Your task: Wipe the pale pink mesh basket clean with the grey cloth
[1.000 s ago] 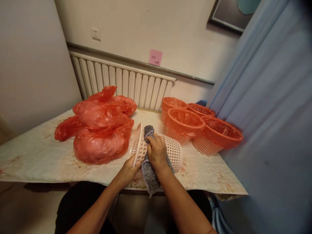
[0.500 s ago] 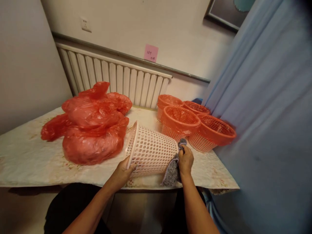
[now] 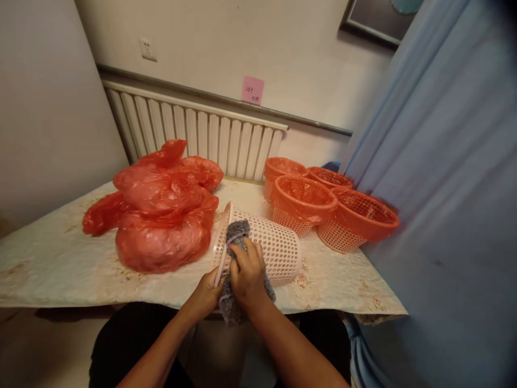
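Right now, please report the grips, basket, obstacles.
Left grip holds white basket by rim. Right grip, gray cloth against it. Basket on side. Possibly in way: red-lined baskets behind.

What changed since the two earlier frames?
The right hand took the cloth along the basket to its base, then back near the open end. No grip gained or lost. The left hand stays on the open end; red bags and lined baskets stayed put.

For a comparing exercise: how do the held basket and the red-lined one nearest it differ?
The held basket is tipped sideways; the lined basket stands upright. The held basket shows no liner; the lined basket has red plastic over its rim. The left hand grips the held basket, not the lined basket. Both have pale walls full of holes.
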